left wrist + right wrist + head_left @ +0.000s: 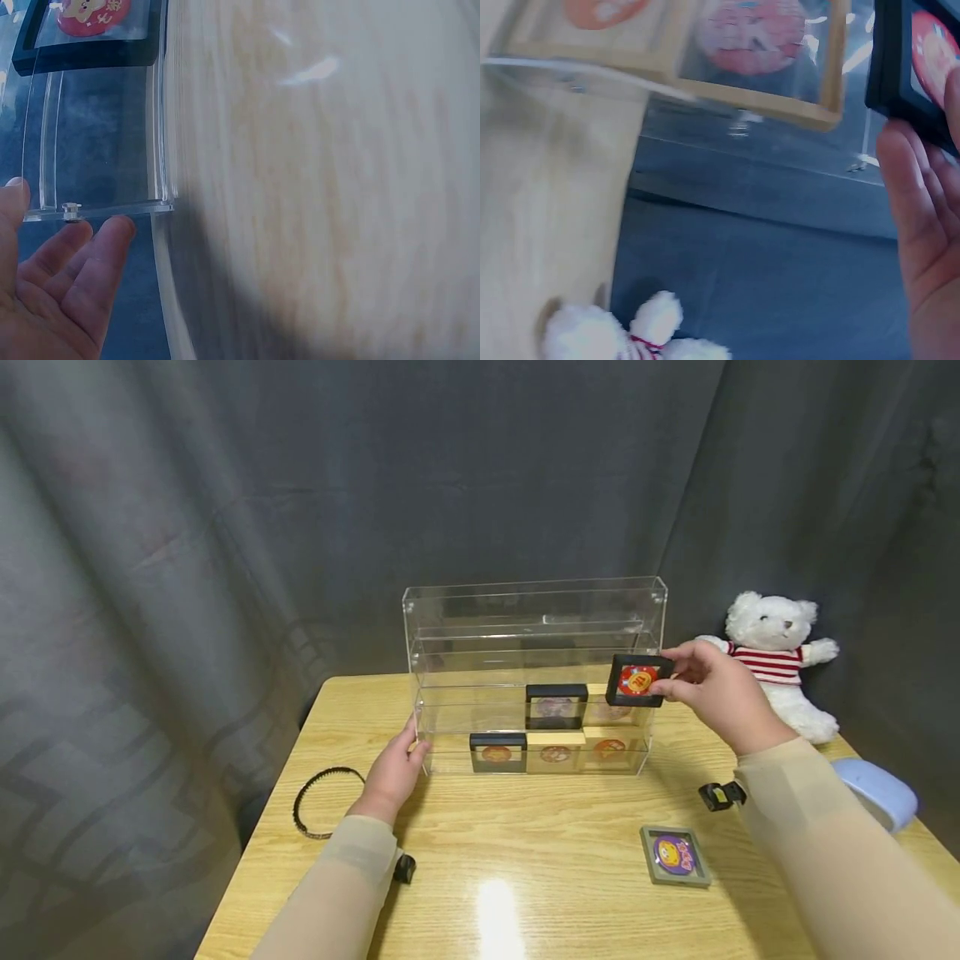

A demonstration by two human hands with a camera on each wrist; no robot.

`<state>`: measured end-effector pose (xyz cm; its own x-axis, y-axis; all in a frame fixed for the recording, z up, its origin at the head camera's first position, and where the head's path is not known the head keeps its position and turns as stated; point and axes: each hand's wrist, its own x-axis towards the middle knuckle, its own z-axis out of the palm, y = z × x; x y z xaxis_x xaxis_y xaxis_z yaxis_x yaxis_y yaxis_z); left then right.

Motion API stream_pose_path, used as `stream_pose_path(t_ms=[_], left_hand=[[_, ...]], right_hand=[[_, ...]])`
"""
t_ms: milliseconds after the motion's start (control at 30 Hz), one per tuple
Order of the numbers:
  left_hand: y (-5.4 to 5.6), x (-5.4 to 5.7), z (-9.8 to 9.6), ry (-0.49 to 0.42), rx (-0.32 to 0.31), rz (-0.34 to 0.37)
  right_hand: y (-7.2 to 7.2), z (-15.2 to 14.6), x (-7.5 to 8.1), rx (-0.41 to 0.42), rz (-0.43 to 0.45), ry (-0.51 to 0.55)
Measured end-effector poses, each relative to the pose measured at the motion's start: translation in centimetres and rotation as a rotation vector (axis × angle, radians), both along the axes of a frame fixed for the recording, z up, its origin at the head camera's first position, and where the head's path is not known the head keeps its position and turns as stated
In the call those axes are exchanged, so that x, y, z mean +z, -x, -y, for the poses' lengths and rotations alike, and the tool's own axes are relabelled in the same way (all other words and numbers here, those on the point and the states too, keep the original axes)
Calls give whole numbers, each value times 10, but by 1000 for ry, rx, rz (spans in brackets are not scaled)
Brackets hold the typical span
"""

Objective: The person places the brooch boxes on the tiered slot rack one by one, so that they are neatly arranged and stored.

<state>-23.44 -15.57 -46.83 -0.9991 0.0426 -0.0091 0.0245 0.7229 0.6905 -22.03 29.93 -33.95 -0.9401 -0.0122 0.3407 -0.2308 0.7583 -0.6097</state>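
Observation:
A clear acrylic display rack (465, 672) with stepped tiers stands on the table. My left hand (393, 772) holds its lower left end; in the left wrist view the thumb (13, 199) and fingertips (116, 229) meet its edge. My right hand (716, 693) pinches a black square frame (637, 680) with a red round badge by its right edge, in front of the rack's right side. Below it, a black frame (556, 707) and a light wooden frame (611, 714) share one tier. The lowest tier bears a black frame (498, 753) and two light wooden frames (555, 753).
A grey-green frame (675, 857) with a purple badge lies on the table (570, 893) at front right. Left of the rack is a black toothed headband (300, 814). A white teddy bear (772, 652) and a pale blue object (881, 789) sit at right; dark curtains (450, 485) hang behind.

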Motion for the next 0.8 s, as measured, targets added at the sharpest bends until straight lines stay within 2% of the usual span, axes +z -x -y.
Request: stream_pose_path(t_ms=[267,400,533,800], left_hand=[[4,-1,0,5,-2,-13],[5,-1,0,-6,0,-10],[5,-2,1,-11,4,-6],[4,-4,2,-17,7,-4]], right_hand=[[13,7,29,-132,-116,84],[20,10,40,-170,-128,118],[27,15,43,-185,-103,117],[34,22,35,-187,-104,74]])
